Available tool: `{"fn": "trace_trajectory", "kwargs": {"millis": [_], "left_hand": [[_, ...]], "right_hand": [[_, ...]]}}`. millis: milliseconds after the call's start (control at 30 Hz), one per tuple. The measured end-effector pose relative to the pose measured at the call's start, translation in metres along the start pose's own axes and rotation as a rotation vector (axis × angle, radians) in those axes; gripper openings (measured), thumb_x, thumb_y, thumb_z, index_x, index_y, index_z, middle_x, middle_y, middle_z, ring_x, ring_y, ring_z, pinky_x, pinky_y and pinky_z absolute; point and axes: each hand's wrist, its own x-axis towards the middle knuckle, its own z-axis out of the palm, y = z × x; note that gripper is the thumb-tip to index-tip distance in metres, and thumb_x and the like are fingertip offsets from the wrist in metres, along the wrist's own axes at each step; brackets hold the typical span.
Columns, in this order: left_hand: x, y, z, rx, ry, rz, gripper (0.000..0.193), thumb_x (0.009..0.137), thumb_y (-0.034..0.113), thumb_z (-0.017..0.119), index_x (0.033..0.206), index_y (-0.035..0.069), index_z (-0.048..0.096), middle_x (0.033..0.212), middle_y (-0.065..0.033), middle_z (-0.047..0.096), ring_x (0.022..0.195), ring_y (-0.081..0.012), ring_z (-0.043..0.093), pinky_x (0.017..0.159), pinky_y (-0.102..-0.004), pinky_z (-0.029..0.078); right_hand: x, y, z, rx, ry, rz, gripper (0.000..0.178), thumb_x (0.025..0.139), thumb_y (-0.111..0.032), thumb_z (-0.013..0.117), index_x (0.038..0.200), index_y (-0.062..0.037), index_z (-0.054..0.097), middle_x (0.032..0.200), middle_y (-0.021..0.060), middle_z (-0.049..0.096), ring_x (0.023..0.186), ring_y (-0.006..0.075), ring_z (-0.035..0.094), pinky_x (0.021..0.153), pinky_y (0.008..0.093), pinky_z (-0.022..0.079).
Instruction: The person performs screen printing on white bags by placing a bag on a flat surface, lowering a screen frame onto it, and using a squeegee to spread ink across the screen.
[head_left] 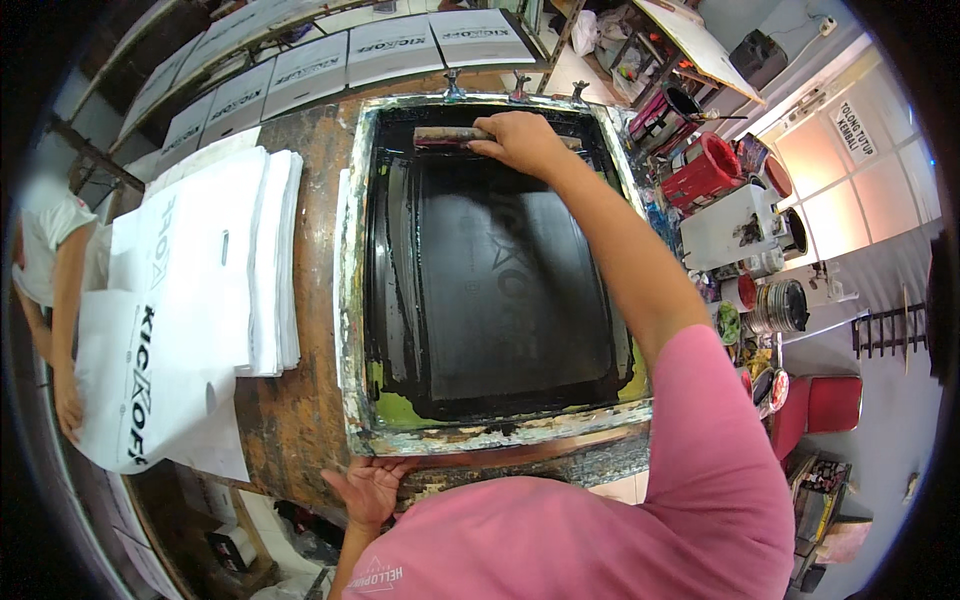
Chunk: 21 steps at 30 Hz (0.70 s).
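Note:
A screen-printing frame point(352, 300) with a paint-crusted wooden rim lies in front of me, its mesh coated with wet black ink point(510, 290). My right hand point(518, 142) reaches across to its far end, closed around the wooden handle of a squeegee point(436, 138). The squeegee lies crosswise; my hand covers part of it, and its lower edge is lost in the dark ink. At the near left corner, my left hand point(368, 490) rests palm up just below the rim, fingers spread and holding nothing. Whether its fingertips touch the frame, I cannot tell.
Clamps point(520, 88) stand along the frame's far edge. Left on the wooden table point(315, 230) is a stack of white printed bags point(205, 240). A co-worker's hand point(68, 405) holds one bag. Printed sheets point(390, 50) lie on racks beyond; ink buckets point(700, 170) crowd the right.

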Motion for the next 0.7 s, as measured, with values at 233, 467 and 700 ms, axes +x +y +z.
{"fn": "trace_trajectory", "kwargs": {"millis": [233,467,700], "left_hand": [[0.005,-0.001,-0.015,-0.058,-0.146,-0.002,0.098,0.087,0.087,0.028,0.128,0.008,0.067,0.135,-0.0227,0.062,0.129,-0.0394,0.056,0.116,-0.0610,0.033],[0.010,0.001,-0.009,-0.007,-0.242,0.016,0.097,0.089,0.085,0.029,0.132,0.007,0.065,0.134,-0.0238,0.063,0.131,-0.0421,0.055,0.117,-0.0603,0.033],[0.003,0.055,0.088,-0.042,-0.527,0.128,0.104,0.084,0.090,0.034,0.148,0.009,0.050,0.151,-0.0230,0.048,0.137,-0.0394,0.049,0.118,-0.0622,0.028]], "right_hand": [[-0.073,-0.056,0.004,-0.099,0.074,0.029,0.032,0.091,-0.045,0.065,0.100,-0.0134,0.063,0.094,0.0086,0.066,0.091,0.0318,0.066,0.073,0.0469,0.055],[-0.228,-0.208,-0.067,0.039,-0.135,0.113,0.037,0.087,-0.037,0.072,0.102,-0.0072,0.056,0.093,0.0105,0.061,0.092,0.0328,0.063,0.067,0.0483,0.055],[-0.236,-0.257,-0.179,-0.034,0.137,0.047,0.031,0.085,-0.030,0.070,0.100,-0.0066,0.058,0.091,0.0121,0.057,0.092,0.0323,0.059,0.093,0.0493,0.045]]}}
